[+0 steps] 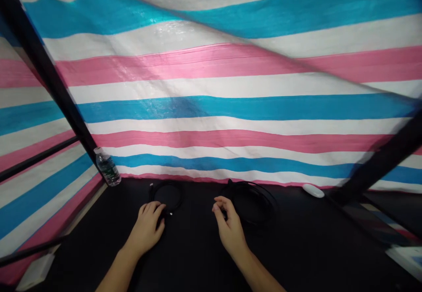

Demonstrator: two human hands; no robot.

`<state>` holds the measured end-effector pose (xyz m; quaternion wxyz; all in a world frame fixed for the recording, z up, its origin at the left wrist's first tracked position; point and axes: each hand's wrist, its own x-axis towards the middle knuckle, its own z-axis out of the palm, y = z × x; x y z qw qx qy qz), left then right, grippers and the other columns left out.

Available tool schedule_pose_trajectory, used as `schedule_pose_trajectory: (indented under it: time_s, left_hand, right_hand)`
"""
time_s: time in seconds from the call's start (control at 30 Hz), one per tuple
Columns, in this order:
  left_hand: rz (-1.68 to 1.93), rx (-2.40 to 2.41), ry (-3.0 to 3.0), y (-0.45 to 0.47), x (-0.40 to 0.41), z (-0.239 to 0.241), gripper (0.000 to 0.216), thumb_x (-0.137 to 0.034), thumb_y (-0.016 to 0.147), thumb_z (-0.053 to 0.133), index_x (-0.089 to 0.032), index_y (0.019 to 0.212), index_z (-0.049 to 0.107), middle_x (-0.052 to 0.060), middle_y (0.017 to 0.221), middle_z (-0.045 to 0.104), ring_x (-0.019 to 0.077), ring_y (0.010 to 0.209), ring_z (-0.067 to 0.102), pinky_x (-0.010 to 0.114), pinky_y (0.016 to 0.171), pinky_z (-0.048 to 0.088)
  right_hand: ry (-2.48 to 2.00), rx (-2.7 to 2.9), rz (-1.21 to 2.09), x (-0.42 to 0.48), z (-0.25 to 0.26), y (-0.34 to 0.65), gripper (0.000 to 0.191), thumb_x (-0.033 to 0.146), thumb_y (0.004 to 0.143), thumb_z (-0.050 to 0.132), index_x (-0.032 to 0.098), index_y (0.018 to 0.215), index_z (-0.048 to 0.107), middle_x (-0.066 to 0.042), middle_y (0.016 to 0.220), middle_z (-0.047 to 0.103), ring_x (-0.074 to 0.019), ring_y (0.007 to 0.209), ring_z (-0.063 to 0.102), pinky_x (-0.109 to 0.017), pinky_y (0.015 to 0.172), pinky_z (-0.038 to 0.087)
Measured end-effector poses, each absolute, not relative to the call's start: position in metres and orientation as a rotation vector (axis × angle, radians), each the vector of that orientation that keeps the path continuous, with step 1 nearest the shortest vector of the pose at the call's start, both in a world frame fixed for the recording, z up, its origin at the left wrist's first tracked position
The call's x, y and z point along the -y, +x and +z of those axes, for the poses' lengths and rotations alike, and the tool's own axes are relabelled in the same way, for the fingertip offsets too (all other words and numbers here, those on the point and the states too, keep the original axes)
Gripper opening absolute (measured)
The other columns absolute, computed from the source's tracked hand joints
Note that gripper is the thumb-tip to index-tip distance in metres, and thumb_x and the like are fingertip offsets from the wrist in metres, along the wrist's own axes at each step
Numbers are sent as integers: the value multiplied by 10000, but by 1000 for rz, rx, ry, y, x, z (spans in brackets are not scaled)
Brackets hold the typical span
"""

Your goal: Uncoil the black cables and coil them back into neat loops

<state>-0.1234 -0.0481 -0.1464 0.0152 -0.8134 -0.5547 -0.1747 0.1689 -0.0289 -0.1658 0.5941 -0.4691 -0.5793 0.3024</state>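
Observation:
My left hand rests palm down on the black table, its fingers curled over the near edge of a small coiled black cable. A small white plug tip shows just right of its fingertips. My right hand hovers a little to the right, fingers bent inward in a loose pinch at the left rim of a larger coiled black cable. Whether either hand actually grips its cable is hard to make out in the dim light.
A clear water bottle stands at the back left corner by a black frame post. A small white oval object lies at the back right. A pink, white and blue striped tarp walls in the table.

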Motion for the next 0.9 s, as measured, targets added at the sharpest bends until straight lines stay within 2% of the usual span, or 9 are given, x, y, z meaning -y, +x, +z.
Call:
schedule_pose_trajectory:
  time_s: [0.1,0.27,0.43,0.63,0.77,0.9]
  left_hand:
    - [-610,1699,-2529,-117,51,-146,448,-200,882,561,-182,1329,577,137,1278,623,309,1218,569,529,1076,429]
    - [-589,1743,-2540,-109,45,-148,313,-288,957,507,-191,1222,643,122,1168,654,297,1109,610,526,1011,468]
    - [-671,1752,-2543,-119,42,-155,326,-285,964,515,-216,1267,614,118,1206,646,297,1161,595,541,1030,453]
    - [-712,1785,-2633,-116,41,-159,316,-180,976,424,-217,1221,619,117,1191,637,278,1150,595,545,1028,460]
    - [-737,1729,-2730,-104,41,-158,334,-156,976,403,-235,1217,621,111,1188,640,269,1124,604,515,1013,487]
    - [-735,1653,-2756,-102,41,-158,366,-147,969,403,-249,1246,620,104,1192,644,260,1118,613,501,1015,496]
  right_hand:
    - [-1096,1383,656,31,-164,167,260,414,1001,491,202,1118,583,-35,860,627,-204,835,620,-330,801,502]
    - [-1125,1442,607,35,-159,163,269,413,996,479,206,1104,612,-60,911,662,-222,869,635,-350,816,499]
    - [-1178,1625,526,31,-139,189,217,367,974,514,232,1027,675,-62,932,685,-252,919,626,-401,866,459]
    - [-1780,2097,162,30,-139,258,198,287,913,599,196,1044,717,-124,1091,699,-350,1034,597,-489,874,420]
    - [-1857,2243,130,37,-144,272,219,190,952,541,201,1068,727,-103,1057,709,-308,1014,620,-472,903,419]
    - [-1852,2249,122,38,-141,271,228,178,975,519,202,1057,730,-98,1038,710,-291,1006,631,-441,878,436]
